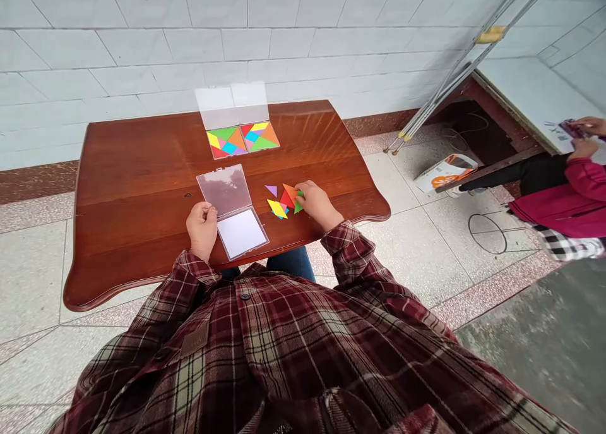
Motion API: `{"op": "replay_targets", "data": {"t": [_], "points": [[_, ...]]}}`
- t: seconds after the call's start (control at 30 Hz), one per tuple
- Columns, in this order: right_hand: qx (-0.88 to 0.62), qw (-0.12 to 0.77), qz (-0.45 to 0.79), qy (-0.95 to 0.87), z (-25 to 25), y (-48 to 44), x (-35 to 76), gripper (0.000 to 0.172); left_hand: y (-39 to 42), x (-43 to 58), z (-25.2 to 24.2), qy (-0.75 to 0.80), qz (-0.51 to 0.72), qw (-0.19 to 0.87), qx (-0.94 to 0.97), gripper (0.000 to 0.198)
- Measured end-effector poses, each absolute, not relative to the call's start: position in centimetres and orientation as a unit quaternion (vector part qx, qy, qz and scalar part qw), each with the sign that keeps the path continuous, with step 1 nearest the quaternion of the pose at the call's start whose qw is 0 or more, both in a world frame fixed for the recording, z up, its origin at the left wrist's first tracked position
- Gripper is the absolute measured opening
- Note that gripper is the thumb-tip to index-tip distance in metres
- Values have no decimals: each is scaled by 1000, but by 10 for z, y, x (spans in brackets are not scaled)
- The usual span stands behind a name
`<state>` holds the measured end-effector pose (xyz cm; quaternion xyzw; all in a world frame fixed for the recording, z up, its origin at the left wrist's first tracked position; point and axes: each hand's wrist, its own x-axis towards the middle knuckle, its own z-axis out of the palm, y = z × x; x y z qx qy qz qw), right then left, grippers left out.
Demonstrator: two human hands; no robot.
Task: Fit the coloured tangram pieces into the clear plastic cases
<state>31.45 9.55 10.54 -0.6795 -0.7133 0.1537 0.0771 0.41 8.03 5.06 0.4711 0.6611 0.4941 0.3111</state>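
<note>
An open clear plastic case [223,194] with a white inner base [243,233] lies close to the table's front edge. My left hand [202,230] is closed beside its left edge, near the hinge. What its fingers pinch, if anything, is hidden. To the right of the case is a loose pile of tangram pieces, with a yellow parallelogram [277,208], a red piece [287,198] and a purple triangle [271,190] showing. At the pile's right side my right hand [318,204] has its fingers curled onto a green tangram piece [298,203], partly covering it and an orange piece.
Two filled tangram cases [227,143] with raised clear lids stand at the back of the brown wooden table [137,194], by the tiled wall. Crutches [438,93] lean at the right, near a white bag [445,172]. Another person [568,194] sits far right, handling something.
</note>
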Motion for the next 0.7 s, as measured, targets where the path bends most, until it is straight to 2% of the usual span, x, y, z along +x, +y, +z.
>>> {"op": "replay_targets", "data": {"t": [0.13,0.3,0.7], "points": [[-680,71,147,-715,104,95,313,33,79,6,56,665,493,324,458,10],[-634,23,161,-756,102,94,304,31,76,7,60,660,502,335,448,10],[-598,-92,136,-784,119,104,293,45,78,7,58,660,503,327,452,9]]}}
